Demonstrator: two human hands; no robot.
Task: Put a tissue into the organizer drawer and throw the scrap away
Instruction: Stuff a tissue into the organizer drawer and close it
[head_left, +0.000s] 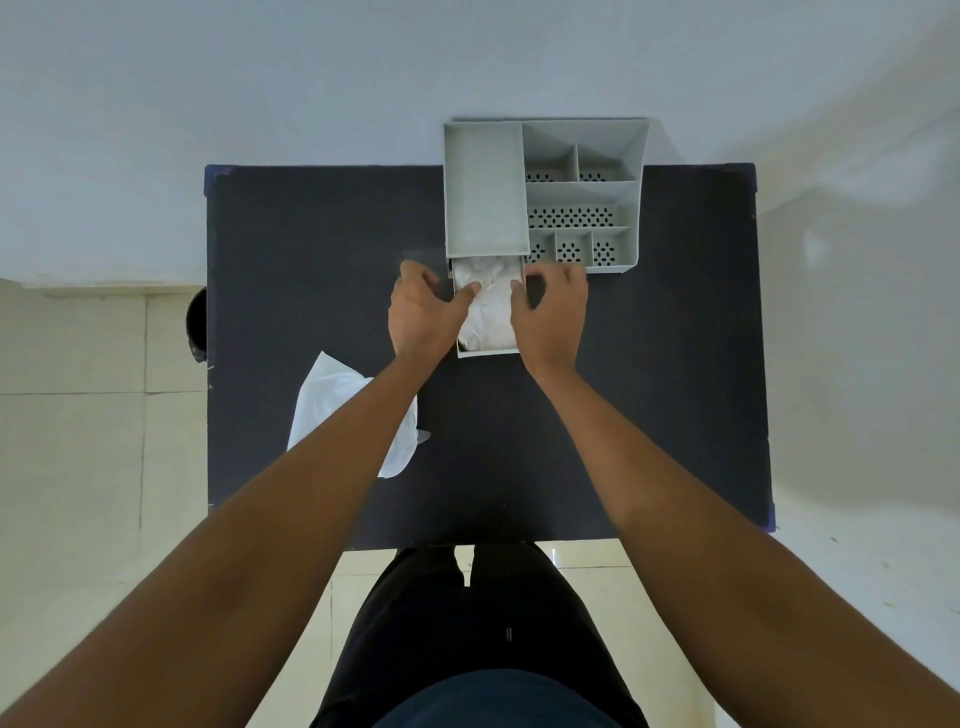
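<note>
A grey organizer (485, 192) stands at the far edge of the black table (311, 260). Its drawer (488, 353) is pulled out toward me, and a crumpled white tissue (491, 317) lies inside it. My left hand (423, 312) rests at the drawer's left side with the thumb pressing on the tissue. At the drawer's right side is my right hand (553, 312), its fingertips on the drawer's wall and the tissue's edge. A second white sheet, the scrap (327, 410), lies on the table at the left, partly hidden under my left forearm.
The organizer's right half (582, 208) has several open compartments with perforated floors. A dark round bin (197, 325) shows on the floor just past the table's left edge. Pale floor tiles surround the table, and a white wall is behind it.
</note>
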